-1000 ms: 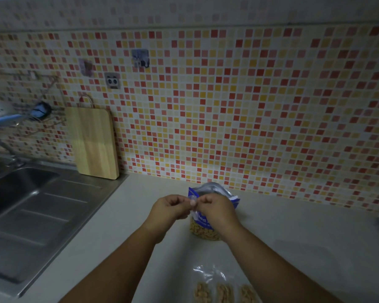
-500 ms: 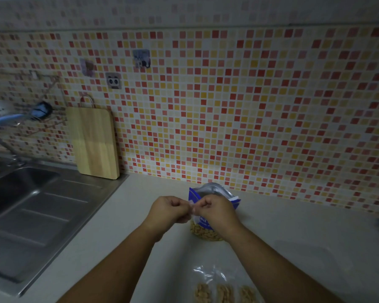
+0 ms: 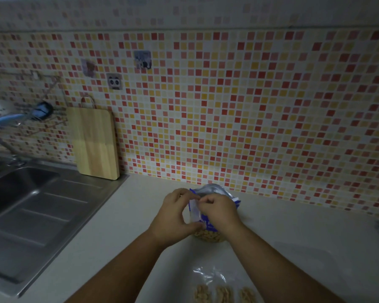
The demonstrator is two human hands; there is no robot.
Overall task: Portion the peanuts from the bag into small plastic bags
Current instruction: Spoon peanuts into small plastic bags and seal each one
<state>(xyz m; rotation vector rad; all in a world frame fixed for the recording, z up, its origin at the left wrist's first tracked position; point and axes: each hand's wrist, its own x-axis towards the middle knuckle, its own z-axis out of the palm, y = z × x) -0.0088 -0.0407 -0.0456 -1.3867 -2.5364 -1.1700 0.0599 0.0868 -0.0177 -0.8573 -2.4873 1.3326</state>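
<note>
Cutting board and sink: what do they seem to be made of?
The cutting board looks like pale wood, matt, with lengthwise grain stripes. The sink looks like brushed stainless steel: grey, with soft reflections and pressed drainer ribs.

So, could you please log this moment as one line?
left hand: pinches small bag; right hand: pinches small bag; peanut bag: open, upright

The peanut bag [image 3: 217, 190] has a shiny silver foil lining at its open mouth and glossy blue printed film outside. The small plastic bag [image 3: 195, 212] is thin, clear film. The filled bags [image 3: 209, 275] are clear, crinkled plastic with bright glints. The counter [image 3: 304, 237] looks pale, smooth and matt. The sink [image 3: 53, 215] is brushed metal with a dull sheen, the cutting board [image 3: 94, 143] is pale wood with visible grain, and the wall [image 3: 249, 106] is covered in small smooth mosaic tiles.
</note>
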